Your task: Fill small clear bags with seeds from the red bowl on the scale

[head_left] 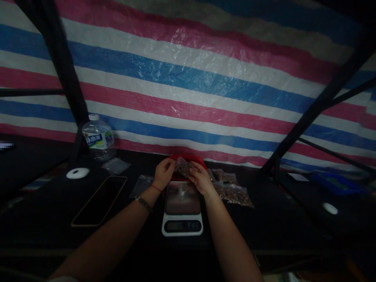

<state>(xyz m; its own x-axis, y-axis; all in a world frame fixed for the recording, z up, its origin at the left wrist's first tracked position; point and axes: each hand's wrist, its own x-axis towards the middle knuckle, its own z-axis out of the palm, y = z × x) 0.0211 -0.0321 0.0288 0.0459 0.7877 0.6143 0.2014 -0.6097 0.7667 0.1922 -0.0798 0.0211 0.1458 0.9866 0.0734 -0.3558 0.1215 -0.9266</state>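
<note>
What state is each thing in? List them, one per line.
Small clear plastic bag: held by both hands, above the scale.
Left hand: grip shut on bag.
Right hand: grip shut on bag.
White digital kitchen scale: display too dim to read.
Clear water bottle: upright, capped.
Black smartphone: flat, screen dark.

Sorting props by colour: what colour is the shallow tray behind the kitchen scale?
Red; the shallow plastic tray shows in the head view.

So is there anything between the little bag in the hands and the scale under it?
Nothing visible. Both hands, left and right, hold the small bag above the scale. Its steel platform looks bare, though the light is dim.
</note>
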